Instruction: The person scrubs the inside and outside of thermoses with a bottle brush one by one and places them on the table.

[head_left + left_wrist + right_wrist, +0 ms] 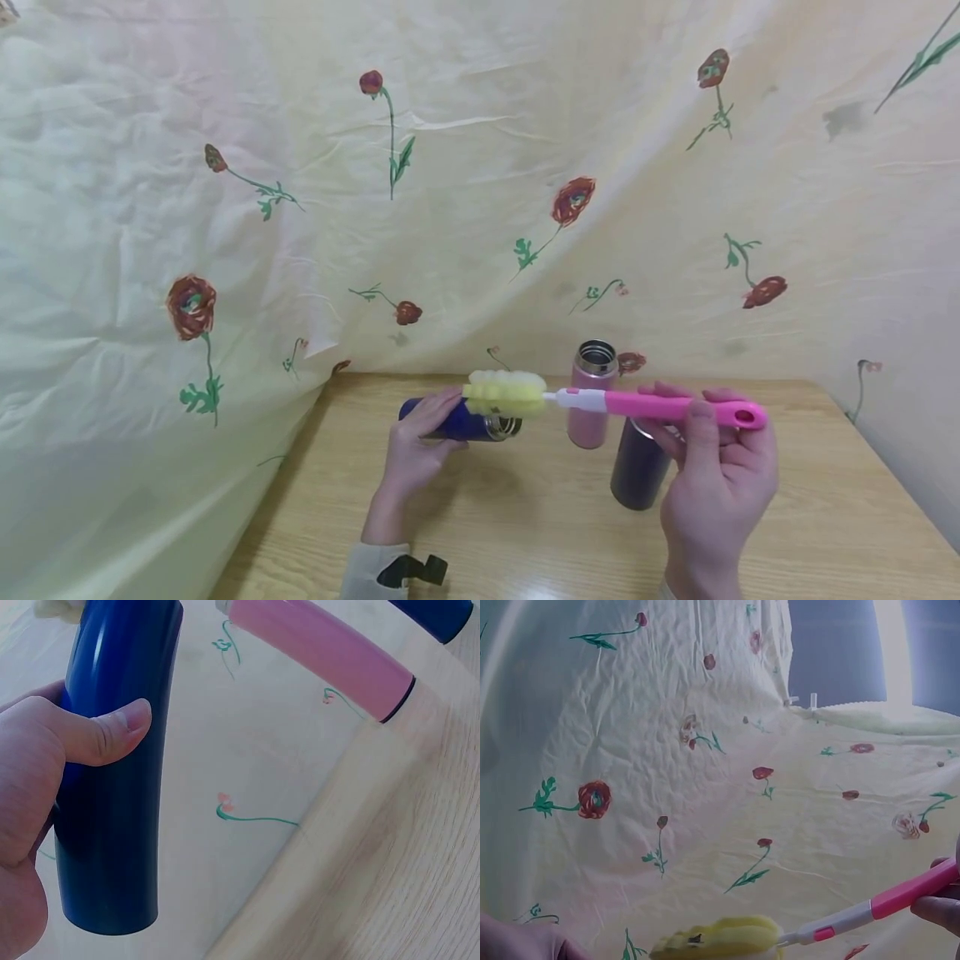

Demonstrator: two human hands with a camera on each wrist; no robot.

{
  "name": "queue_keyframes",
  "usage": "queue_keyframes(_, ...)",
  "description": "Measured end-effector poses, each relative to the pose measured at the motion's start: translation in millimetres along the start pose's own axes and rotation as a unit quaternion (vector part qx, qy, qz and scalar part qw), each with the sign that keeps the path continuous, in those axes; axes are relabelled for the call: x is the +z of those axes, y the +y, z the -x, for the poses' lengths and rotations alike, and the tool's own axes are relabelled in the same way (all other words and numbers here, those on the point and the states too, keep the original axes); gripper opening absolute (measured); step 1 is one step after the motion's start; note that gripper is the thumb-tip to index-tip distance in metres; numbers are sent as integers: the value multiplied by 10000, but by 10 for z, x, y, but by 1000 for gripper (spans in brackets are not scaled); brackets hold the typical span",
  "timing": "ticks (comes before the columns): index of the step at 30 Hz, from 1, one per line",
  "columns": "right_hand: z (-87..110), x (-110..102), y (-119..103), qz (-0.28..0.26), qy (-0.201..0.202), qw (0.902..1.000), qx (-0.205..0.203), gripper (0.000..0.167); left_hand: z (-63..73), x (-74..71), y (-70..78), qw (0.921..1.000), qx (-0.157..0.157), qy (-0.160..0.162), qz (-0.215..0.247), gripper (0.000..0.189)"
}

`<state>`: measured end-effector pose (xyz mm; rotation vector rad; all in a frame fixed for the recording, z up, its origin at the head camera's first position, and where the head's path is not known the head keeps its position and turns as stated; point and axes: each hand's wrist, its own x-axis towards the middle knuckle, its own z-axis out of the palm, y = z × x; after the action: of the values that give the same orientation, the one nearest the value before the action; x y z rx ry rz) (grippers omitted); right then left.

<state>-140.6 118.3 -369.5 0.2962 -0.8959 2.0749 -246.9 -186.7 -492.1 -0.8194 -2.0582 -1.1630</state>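
Note:
My left hand [422, 442] grips a dark blue bottle [112, 817], tilted on its side with its open steel mouth facing right in the head view. In my right hand [716, 492] is a bottle brush, its pink handle [652, 406] pinched between thumb and fingers. The brush lies level, and its yellow and white sponge head [506, 393] overlaps the blue bottle's mouth in the head view. The right wrist view shows the yellow sponge head [720, 937] at the bottom, with the white neck and pink handle running up to the fingers.
An uncapped pink bottle [588, 425] stands upright behind the brush. A second dark bottle [640, 467] stands near my right hand, its top partly hidden by it. The wooden table [525, 533] meets a flowered cloth [465, 208] hanging behind and at the left.

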Motion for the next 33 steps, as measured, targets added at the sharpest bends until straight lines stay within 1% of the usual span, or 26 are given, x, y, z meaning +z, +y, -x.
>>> queue_keyframes(5,-14,-7,20,21,49,9999,-157,15,2,-4,-6,10000,-1,-44,-60,71)
queue_keyframes(15,-27,-17,16,175,155,9995,-228,15,5,-25,5,9997,17,-74,-220,73)
queue_keyframes(19,-36,-11,2,315,188,9987,-352,16,-10,-35,19,9996,-52,-66,-256,74)
queue_keyframes(22,-48,-6,-20,366,165,9983,-419,16,-24,-30,41,9996,-226,-7,-161,76)
queue_keyframes(27,-80,-40,-59,469,45,9979,-442,17,-40,9,98,9977,-638,-13,241,79)
queue_keyframes(30,-87,-80,-110,848,116,9954,-429,17,-35,38,149,9959,-815,-83,375,78)
queue_keyframes(31,-85,-95,-128,885,139,9951,-420,18,-30,45,168,9953,-878,-97,393,78)
queue_keyframes(33,-76,-121,-167,1125,218,9926,-399,18,-17,60,199,9942,-989,-73,404,78)
